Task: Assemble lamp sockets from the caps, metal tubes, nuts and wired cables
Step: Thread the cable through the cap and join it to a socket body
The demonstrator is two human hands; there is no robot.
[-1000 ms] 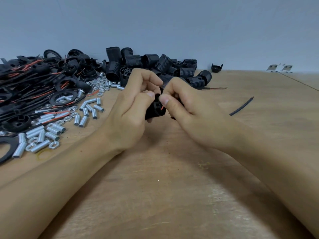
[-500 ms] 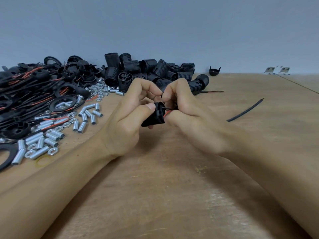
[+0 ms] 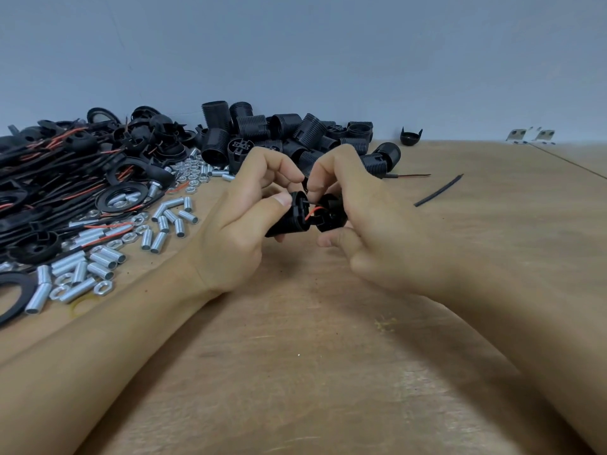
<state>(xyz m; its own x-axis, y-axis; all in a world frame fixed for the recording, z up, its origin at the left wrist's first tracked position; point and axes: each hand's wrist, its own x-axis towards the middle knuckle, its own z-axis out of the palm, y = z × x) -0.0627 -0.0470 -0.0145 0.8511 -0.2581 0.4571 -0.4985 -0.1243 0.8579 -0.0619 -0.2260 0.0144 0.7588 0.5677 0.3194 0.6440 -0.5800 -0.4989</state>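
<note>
Left hand grips the socket body at dead centre, right hand pinches the cap just at its 3 o'clock — that red wire between them could easily get pinched if they're closed carelessly.

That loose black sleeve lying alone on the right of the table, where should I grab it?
Pinch the black sleeve at its middle, from above, fingers on its two long sides. It is thin, lies flat and slanted on the table, with nothing beside it.
</note>
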